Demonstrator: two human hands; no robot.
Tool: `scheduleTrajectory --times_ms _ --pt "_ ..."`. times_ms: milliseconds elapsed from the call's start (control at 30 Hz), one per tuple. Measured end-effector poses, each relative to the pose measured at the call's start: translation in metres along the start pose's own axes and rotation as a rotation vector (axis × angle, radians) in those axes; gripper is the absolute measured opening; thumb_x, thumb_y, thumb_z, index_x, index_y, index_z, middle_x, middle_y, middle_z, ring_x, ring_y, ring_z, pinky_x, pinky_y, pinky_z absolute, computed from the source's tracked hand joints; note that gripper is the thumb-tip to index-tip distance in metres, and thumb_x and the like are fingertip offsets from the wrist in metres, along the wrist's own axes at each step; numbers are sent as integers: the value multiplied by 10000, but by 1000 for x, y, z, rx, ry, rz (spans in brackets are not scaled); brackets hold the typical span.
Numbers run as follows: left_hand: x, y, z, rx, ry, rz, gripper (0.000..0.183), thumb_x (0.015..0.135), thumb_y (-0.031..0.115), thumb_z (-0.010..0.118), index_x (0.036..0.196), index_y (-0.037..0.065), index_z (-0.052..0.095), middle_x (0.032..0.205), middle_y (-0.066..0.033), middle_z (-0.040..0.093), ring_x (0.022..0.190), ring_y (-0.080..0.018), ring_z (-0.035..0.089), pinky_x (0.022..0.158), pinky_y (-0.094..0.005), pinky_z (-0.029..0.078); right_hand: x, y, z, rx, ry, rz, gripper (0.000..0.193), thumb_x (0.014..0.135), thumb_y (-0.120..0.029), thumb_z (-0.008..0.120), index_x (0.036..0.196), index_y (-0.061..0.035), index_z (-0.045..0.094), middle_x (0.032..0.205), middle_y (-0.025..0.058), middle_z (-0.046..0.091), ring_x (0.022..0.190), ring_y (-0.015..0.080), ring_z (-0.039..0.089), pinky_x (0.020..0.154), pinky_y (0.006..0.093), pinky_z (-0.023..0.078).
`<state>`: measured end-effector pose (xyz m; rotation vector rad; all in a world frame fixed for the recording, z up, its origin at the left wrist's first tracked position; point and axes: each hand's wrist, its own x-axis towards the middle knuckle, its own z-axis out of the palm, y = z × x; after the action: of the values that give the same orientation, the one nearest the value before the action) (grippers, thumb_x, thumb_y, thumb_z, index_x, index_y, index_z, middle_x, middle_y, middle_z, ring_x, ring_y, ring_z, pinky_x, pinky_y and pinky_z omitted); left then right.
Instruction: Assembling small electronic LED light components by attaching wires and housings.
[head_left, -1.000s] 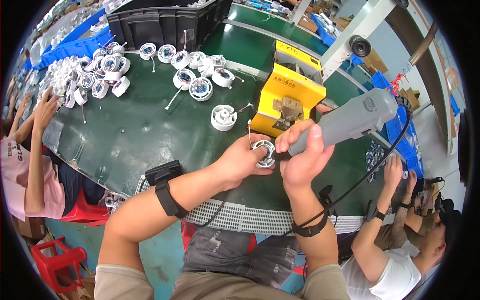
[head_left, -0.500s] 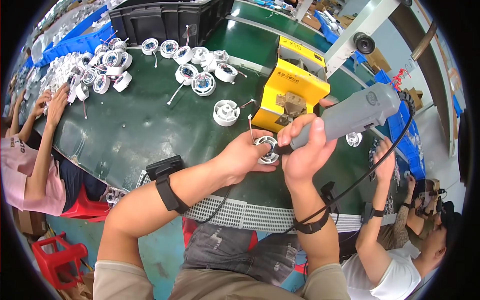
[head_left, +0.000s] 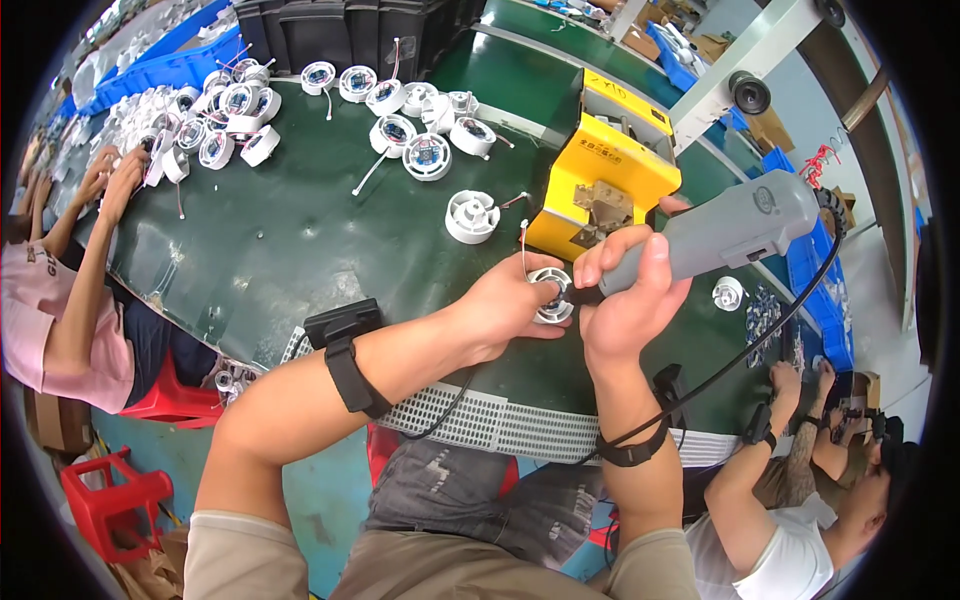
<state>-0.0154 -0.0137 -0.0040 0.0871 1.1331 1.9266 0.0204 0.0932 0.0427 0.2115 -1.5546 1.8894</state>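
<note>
Green conveyor belt (head_left: pixel 300 240) fills the head view w/ white round housings (head_left: pixel 240 100) heaped at 11 o'clock, a spare white housing (head_left: pixel 471 216) and a yellow fixture box (head_left: pixel 600 175) at 1 o'clock. Your left hand (head_left: pixel 510 305) has fingers curled tight round the white round part (head_left: pixel 552 293), pinning it to the belt near centre, prob. so it can't spin, while your right hand (head_left: pixel 625 300) is wrapped fully round the grey corded power driver (head_left: pixel 725 230), tip meeting the part from 3 o'clock. Vs 1 s ago, grips are unchanged, but both hands and the part sit slightly lower-right in view.
</note>
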Motion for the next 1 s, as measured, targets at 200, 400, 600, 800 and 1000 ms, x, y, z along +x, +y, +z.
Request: scheduleTrajectory --times_ms 200,400,600,800,1000 --pt "-1 -2 1 26 30 26 253 965 82 457 1204 1 431 1082 -131 553 918 -208 624 795 -369 575 -2 2 1 -18 -9 -6 376 973 -237 410 1284 -47 317 662 76 458 491 160 483 475 301 442" --pt "1 -6 3 33 52 35 247 964 79 456 1200 7 436 1074 -128 555 902 -205 627 789 -366 574 -4 5 -1 -21 -46 -15 356 971 -220 406 1269 -44 321 660 75 452 493 161 480 476 302 444" --pt "1 -1 3 63 62 52 253 970 90 454 1209 10 438 1093 -128 557 930 -208 625 784 -365 569 -1 12 -1 -33 -119 -29 359 951 -206 425 1244 -27 320 654 79 448 479 162 468 465 303 444" --pt "6 -2 6 70 8 68 283 971 121 486 1226 6 446 1120 -119 558 1010 -215 606 817 -390 572 -5 12 -7 -23 -177 -112 414 910 -198 525 1217 -4 325 651 74 460 502 152 482 489 294 458" --pt "-20 26 -10 914 227 314 332 886 145 579 1187 25 506 968 -227 652 849 -293 691 660 -404 565 -18 11 -30 23 -219 -41 594 970 -357 502 1371 -36 203 943 132 555 872 226 602 836 380 491"
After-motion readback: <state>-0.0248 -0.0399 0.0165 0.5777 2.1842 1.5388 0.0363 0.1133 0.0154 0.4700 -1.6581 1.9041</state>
